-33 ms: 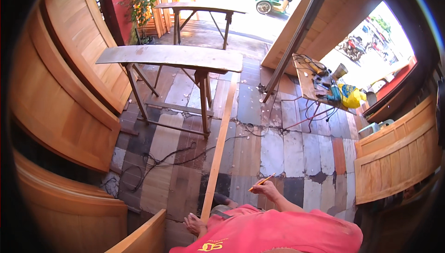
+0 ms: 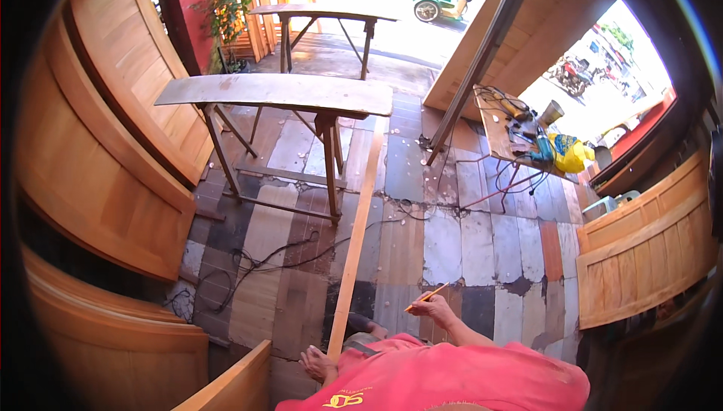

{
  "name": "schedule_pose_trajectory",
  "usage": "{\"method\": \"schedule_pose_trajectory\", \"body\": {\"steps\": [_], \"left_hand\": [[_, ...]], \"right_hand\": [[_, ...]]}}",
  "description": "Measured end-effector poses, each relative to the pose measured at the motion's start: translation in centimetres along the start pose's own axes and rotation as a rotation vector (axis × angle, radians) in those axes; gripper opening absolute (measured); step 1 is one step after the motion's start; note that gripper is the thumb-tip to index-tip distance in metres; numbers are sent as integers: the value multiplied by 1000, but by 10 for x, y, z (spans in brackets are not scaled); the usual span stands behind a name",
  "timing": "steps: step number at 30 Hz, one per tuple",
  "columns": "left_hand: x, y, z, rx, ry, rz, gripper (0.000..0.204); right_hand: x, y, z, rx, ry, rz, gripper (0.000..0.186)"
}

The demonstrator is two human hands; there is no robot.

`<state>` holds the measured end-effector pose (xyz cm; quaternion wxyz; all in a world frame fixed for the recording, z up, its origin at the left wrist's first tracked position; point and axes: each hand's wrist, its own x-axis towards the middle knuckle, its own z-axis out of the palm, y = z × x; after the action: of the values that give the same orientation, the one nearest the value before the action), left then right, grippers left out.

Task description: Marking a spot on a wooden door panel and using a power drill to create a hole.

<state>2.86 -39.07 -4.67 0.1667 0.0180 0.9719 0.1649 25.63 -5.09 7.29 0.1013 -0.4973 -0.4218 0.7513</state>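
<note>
A long, narrow wooden board (image 2: 354, 257) stretches from my body away to the edge of a workbench. My left hand (image 2: 318, 366) grips its near end from the left side; part of the grip is hidden. Off to the right of the board, my right hand (image 2: 433, 308) is closed around a yellow pencil (image 2: 427, 296), held at a slant above the tiled floor. The board's far end meets the right end of the near trestle bench (image 2: 279, 93), where I cannot tell if it is resting or just overlapping in view.
Panelled wooden doors (image 2: 98, 162) lean along the left, and another door (image 2: 648, 245) stands right. A second bench (image 2: 324, 12) is farther off. Power tools and a yellow bag (image 2: 570, 153) crowd a small table (image 2: 493, 121). Dark cords (image 2: 282, 248) trail over the floor.
</note>
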Motion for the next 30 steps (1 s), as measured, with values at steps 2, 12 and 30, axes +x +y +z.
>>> {"method": "schedule_pose_trajectory", "body": {"steps": [2,12,30], "left_hand": [[-2,0,-1,-21,9,11,52],[-22,20,-21,-122,74,-67,62],[-7,10,-7,18,-75,-125,74]], "right_hand": [[-19,19,-1,58,57,3,18],[-134,133,-18,456,320,-91,11],[-184,207,-22,604,586,-106,9]]}}
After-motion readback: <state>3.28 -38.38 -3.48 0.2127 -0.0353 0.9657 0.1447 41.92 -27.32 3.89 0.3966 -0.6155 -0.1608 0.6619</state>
